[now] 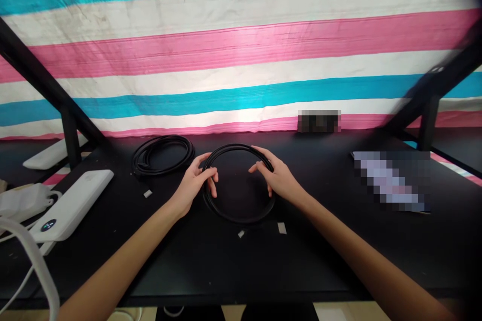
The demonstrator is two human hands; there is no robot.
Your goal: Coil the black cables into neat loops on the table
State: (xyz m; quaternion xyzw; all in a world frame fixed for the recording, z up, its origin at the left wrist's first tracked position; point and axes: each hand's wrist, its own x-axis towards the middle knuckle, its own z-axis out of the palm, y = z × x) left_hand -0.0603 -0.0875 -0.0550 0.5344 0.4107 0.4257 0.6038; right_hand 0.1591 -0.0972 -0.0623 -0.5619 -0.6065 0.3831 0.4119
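A black cable wound into a round coil is held above the black table in the middle of the view. My left hand grips the coil's left side, with the thumb over its inner edge. On the opposite side my right hand has its fingers around the strands. Behind and to the left, a second coiled black cable lies on the table, touched by neither hand.
At the left lie a white power bank, a white adapter and white cables. Small pale scraps dot the table. A blurred flat object lies right; a dark blurred box stands by the striped sheet.
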